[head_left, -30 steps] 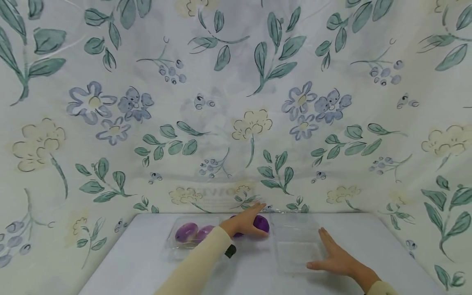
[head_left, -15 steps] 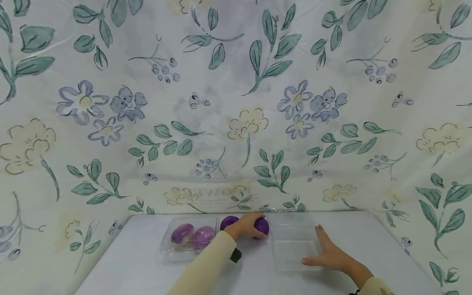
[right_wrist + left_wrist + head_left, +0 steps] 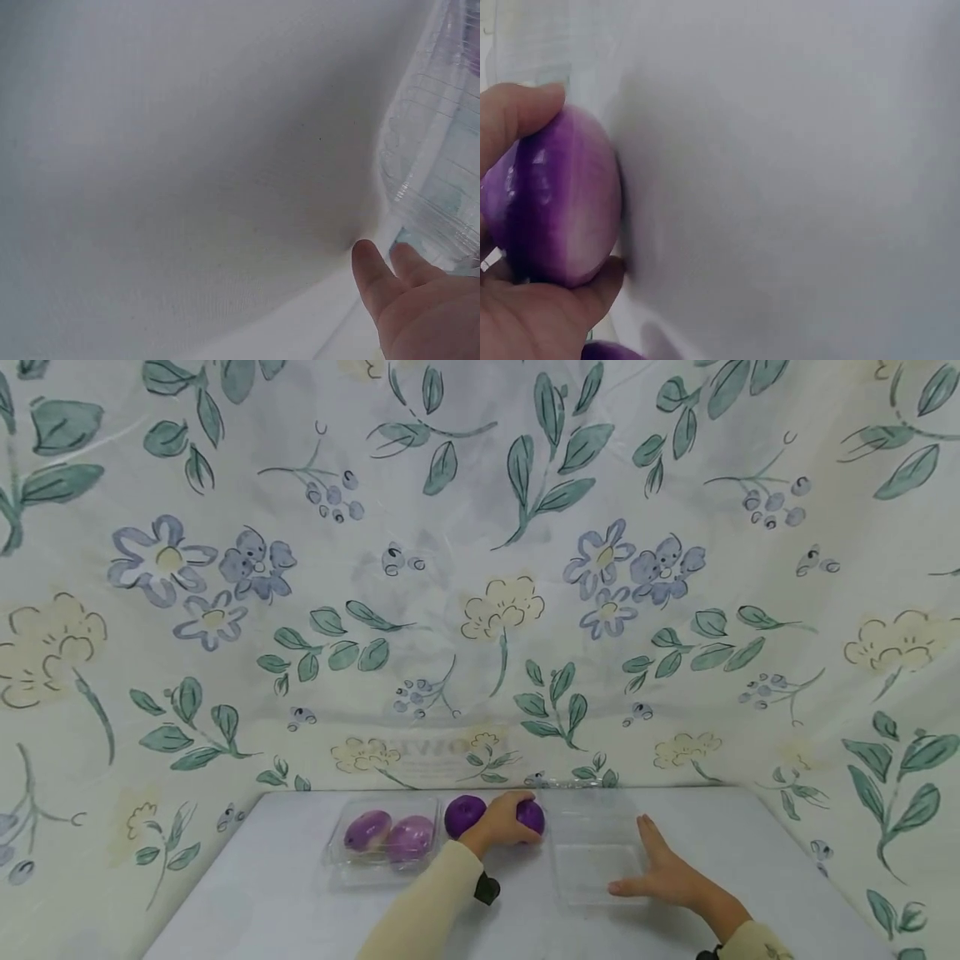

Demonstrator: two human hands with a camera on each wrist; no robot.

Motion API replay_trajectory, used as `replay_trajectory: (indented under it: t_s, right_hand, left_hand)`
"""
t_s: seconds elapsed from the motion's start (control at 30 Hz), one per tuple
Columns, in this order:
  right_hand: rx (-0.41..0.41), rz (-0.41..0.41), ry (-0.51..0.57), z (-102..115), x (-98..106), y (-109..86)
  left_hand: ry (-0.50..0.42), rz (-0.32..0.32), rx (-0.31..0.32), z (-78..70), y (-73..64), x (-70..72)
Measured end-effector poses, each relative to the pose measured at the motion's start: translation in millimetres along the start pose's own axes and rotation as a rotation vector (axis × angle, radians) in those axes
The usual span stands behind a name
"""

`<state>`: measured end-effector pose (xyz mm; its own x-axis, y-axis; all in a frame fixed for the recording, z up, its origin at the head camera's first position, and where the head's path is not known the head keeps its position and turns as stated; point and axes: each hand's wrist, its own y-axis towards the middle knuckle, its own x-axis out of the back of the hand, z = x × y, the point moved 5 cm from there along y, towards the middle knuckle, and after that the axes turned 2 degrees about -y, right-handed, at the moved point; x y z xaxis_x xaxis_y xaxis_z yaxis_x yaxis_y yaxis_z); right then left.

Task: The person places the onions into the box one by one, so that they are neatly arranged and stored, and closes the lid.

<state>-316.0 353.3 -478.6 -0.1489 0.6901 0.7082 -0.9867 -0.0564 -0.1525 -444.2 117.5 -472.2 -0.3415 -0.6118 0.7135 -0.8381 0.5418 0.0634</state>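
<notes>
My left hand [image 3: 504, 820] grips a smooth purple onion [image 3: 531, 818] near the back of the white table. In the left wrist view, thumb and fingers curve round this onion [image 3: 562, 195], streaked dark purple and pale pink, and it seems to rest on the table. A second purple onion [image 3: 464, 816] lies just left of that hand, partly covered by it. To the right stands a clear plastic box [image 3: 596, 868] with its lid raised at the back. My right hand [image 3: 667, 870] is at the box's right side, fingers and thumb spread, holding nothing.
A clear plastic box [image 3: 341, 864] at the left holds two pinkish-purple onions [image 3: 411, 837]. The white table [image 3: 285, 910] ends at the back against a flower-patterned cloth [image 3: 420, 693]. Dark bands [image 3: 487, 888] are on both wrists.
My left hand's fingers have come down and bent round the right-hand onion. My right hand has stayed spread beside the box. The head view has shifted slightly.
</notes>
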Motion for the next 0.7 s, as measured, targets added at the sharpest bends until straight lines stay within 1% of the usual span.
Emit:
replay_trajectory:
  t_s: [0.17,0.3,0.4,0.53,0.7]
  right_hand:
    - [-0.008,-0.003,0.003,0,-1,0.8]
    - [-0.02,0.001,0.025,0,-3,0.5]
    - [-0.027,0.004,0.047,0,-4,0.8]
    - [-0.034,-0.002,0.049,0,-4,1.1]
    - [-0.035,-0.009,0.037,1,-3,1.0]
  left_hand:
    - [-0.017,-0.071,-0.017,0.1,-4.3,-0.5]
    - [-0.055,-0.113,0.002,0.5,-8.7,-0.4]
    - [-0.078,-0.135,0.002,-0.8,-11.5,1.0]
    - [-0.091,-0.171,-0.028,-4.0,-13.5,4.9]
    - [-0.107,-0.196,-0.058,-7.4,-15.4,11.1]
